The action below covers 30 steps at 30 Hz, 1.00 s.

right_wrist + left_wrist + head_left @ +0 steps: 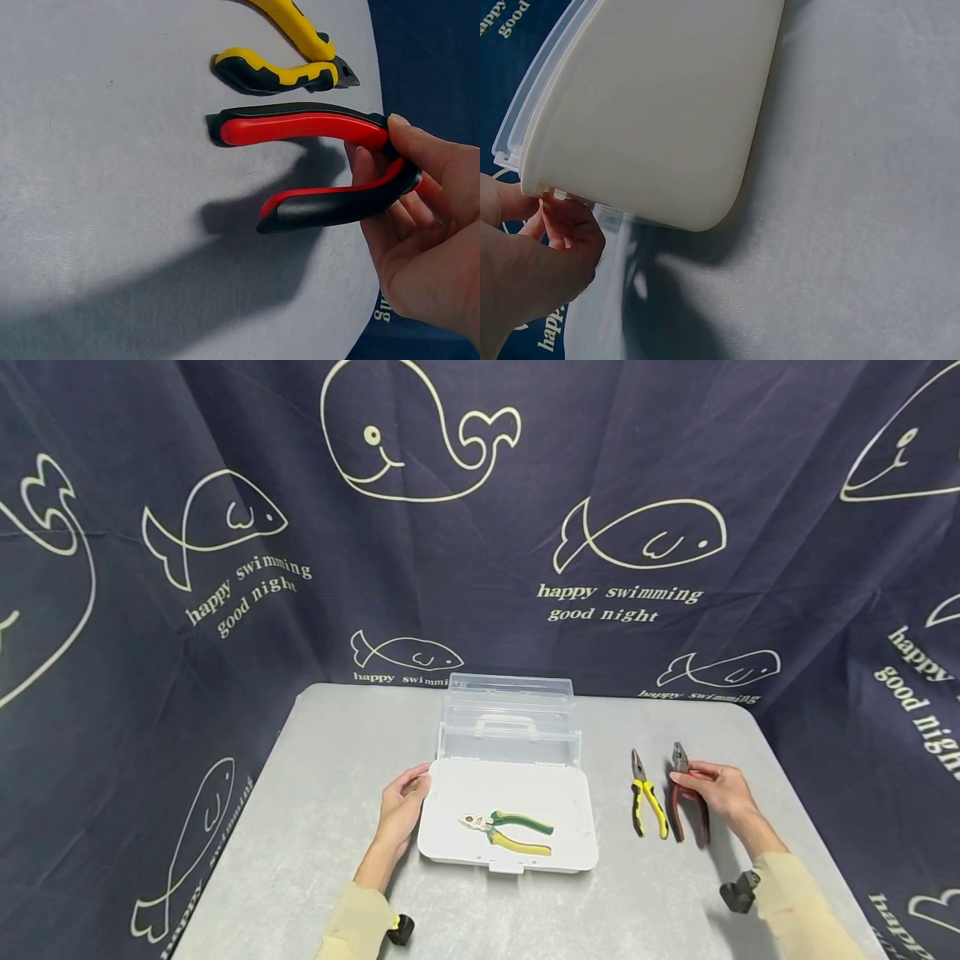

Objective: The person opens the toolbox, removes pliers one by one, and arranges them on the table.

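Note:
A white plastic box (450,847) sits mid-table with its clear lid (517,747) swung open to the back. Inside it lie pliers with green and yellow handles (525,847). My left hand (397,810) grips the box's left edge near the hinge; in the left wrist view its thumb and fingers pinch below the rim (536,176). With the right hand (722,789) I hold red and black pliers (307,129) close to the pivot, their handles spread towards me. Just left of them lie yellow and black long-nose pliers (654,802) on the table.
The grey table (337,735) has rounded far corners. Dark blue cloth (480,568) printed with fish and whales hangs behind it and at both sides. A small black device (738,893) is worn at the right wrist, another (401,930) at the left.

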Tool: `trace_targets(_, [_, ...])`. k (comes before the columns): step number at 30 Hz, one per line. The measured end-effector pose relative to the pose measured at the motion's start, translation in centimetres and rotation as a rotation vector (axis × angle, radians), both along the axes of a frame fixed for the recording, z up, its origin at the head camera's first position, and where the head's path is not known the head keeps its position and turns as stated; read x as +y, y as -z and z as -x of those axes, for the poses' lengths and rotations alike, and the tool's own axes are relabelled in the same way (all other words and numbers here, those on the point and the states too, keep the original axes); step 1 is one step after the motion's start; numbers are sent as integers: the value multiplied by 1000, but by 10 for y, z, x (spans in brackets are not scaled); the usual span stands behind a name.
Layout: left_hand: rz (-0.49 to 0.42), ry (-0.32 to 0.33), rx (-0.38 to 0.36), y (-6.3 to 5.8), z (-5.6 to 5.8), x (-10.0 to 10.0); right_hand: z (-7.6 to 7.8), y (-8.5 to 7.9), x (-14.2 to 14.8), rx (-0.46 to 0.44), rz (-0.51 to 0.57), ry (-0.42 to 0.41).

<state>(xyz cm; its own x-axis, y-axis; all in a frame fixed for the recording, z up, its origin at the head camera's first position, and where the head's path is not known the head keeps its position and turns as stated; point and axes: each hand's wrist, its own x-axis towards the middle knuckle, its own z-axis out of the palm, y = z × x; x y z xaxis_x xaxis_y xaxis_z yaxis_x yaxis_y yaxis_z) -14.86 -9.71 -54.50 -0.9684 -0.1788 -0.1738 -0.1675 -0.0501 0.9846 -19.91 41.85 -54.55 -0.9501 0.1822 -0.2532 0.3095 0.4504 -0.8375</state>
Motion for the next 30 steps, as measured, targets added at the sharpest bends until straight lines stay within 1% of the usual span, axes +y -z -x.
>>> trace_targets(6, [4,-18,-7,25,8,-4,6,5,-3,-4,-46,0])
trace_targets(9, [2,-24,-3,30,10,-4,8,8,-3,-13,-66,13])
trace_targets(15, [7,-33,6,32,10,-4,11,14,-4,-26,-73,45])
trace_targets(19, [5,-35,22,32,10,-4,12,16,-7,-33,-117,54])
trace_targets(21, [3,-35,27,33,11,-5,12,15,-9,-19,-142,44])
trace_targets(23, [2,-37,24,33,11,-5,12,13,-10,12,-193,20])
trace_targets(28, [-6,-40,14,33,11,-5,9,13,-11,88,-365,-51])
trace_targets(30, [-2,-36,14,33,11,-5,7,13,-10,95,-393,-66])
